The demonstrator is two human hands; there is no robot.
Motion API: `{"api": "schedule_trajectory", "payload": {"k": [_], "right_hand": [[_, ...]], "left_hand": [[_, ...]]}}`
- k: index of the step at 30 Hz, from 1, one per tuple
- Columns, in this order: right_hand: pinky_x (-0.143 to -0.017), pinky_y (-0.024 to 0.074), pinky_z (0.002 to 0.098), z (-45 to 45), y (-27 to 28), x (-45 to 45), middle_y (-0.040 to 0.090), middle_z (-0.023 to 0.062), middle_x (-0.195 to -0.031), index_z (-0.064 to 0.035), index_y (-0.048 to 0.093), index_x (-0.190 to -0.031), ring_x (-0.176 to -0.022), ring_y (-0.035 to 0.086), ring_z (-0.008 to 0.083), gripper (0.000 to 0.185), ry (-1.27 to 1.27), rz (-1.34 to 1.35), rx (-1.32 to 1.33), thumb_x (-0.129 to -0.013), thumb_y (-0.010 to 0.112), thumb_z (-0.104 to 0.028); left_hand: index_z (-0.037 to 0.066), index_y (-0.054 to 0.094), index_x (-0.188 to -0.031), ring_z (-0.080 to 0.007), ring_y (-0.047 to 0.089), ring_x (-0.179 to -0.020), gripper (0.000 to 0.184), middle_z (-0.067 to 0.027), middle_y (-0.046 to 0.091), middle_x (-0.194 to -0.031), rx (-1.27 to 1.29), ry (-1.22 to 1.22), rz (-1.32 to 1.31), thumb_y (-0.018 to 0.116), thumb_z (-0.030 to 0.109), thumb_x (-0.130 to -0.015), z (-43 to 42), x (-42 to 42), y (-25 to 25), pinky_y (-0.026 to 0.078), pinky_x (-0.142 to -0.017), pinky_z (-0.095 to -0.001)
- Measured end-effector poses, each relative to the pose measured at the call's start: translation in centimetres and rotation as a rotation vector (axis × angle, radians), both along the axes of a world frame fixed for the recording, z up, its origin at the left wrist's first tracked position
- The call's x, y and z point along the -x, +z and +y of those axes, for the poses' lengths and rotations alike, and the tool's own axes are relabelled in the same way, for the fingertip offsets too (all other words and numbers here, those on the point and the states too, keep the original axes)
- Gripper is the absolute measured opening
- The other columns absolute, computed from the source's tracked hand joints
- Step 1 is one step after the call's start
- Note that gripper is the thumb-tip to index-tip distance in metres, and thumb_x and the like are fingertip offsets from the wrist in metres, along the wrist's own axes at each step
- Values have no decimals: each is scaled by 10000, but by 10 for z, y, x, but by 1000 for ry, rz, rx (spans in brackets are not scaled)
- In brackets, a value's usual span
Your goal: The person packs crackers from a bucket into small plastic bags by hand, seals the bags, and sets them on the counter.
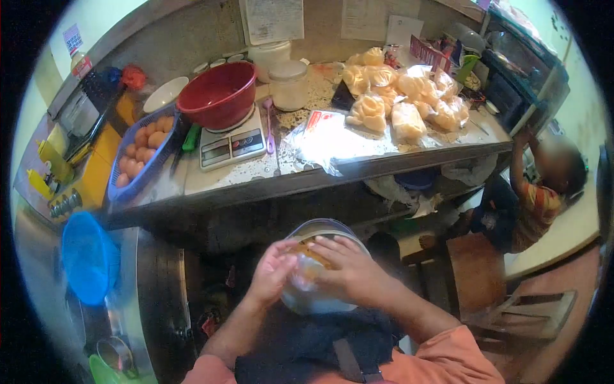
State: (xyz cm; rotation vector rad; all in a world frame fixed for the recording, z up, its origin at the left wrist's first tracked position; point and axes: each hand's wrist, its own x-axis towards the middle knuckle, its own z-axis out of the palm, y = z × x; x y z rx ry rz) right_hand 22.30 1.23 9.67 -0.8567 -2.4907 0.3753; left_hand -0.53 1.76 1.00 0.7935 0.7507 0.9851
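A round see-through tub (318, 305) rests at my lap, with brownish-orange contents (313, 251) showing beneath my hands. My left hand (274, 270) is at the tub's left side, its fingers curled in toward the thumb. Beside those fingers is a shiny, clear patch that looks like thin plastic (306, 270); blur hides what exactly the hand grips. Across the tub's top reaches my right hand (350, 269), fingers stretched out and lying rather flat, its thumb side hidden near the shiny patch.
The counter ahead holds a kitchen scale (231, 146) under a red bowl (217, 96), a basket of eggs (142, 150), a white-lidded jar (288, 86), plastic packs (329, 137) and several bags of pale orange food (407, 121). A blue basin (89, 256) stands left. Another person (537, 205) is at right.
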Motion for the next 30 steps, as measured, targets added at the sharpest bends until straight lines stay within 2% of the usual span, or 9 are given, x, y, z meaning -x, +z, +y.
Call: {"api": "schedule_trajectory", "payload": {"k": [2,3,6,7,10,12,15,23,30], "right_hand": [[-1090,323,515,6,15,5,536,139,-1342,-108,652,-977,-1327,447,312,259,-2,49,-85,-760,710,-235],[-1089,323,517,7,20,6,557,124,-1316,-103,647,-953,-1313,463,303,250,-3,74,-127,-752,713,-236],[-1033,382,482,14,28,8,611,90,-1208,-101,630,-926,-1230,526,286,237,18,161,-173,-745,717,-228],[-976,417,465,15,30,10,621,84,-1162,-102,626,-930,-1163,558,285,239,18,157,-142,-746,717,-225],[-802,496,426,15,37,13,646,81,-1023,-100,616,-939,-965,634,292,235,8,169,-53,-756,711,-214],[-683,513,418,12,43,16,656,98,-929,-95,610,-940,-838,657,309,218,2,204,10,-775,701,-204],[-624,515,426,15,34,20,653,139,-825,-79,593,-944,-744,656,342,180,-8,306,93,-846,667,-211],[-669,512,455,9,40,26,652,171,-814,-80,579,-985,-778,647,378,206,-7,338,238,-912,629,-266],[-662,511,431,7,39,23,663,152,-833,-107,605,-1032,-761,653,363,238,-37,263,228,-871,693,-260]], "left_hand": [[22,349,-1424,-169,551,-1104,654,-95,543,-1217,-176,45,-151,686,50,-863,3,-4,13,462,-975,-327],[50,267,-1485,-176,507,-1186,812,-88,472,-1336,-234,-62,-102,734,47,-820,4,-1,16,427,-1023,-346],[68,252,-1500,-183,493,-1218,864,-80,445,-1384,-536,-143,76,767,95,-806,0,-15,33,424,-1024,-365],[58,403,-1423,-208,486,-1239,730,-93,472,-1377,-539,-166,244,787,158,-810,-4,-13,23,413,-1028,-380],[40,562,-1267,-210,493,-1230,546,-95,532,-1314,-269,-309,264,795,237,-814,-16,-13,7,391,-1040,-380],[27,626,-1152,-208,524,-1186,407,-99,583,-1242,-318,-320,264,751,274,-853,-16,-10,13,411,-1013,-373],[30,613,-1180,-198,553,-1138,409,-96,596,-1221,-605,-375,381,731,248,-856,-1,-2,29,446,-970,-361],[56,508,-1287,-167,567,-1063,529,-54,600,-1135,-682,-292,429,730,113,-811,11,-16,31,467,-927,-333],[54,512,-1261,-151,571,-1040,489,-70,609,-1107,-475,-584,239,717,92,-819,18,-8,65,483,-885,-321]]}}
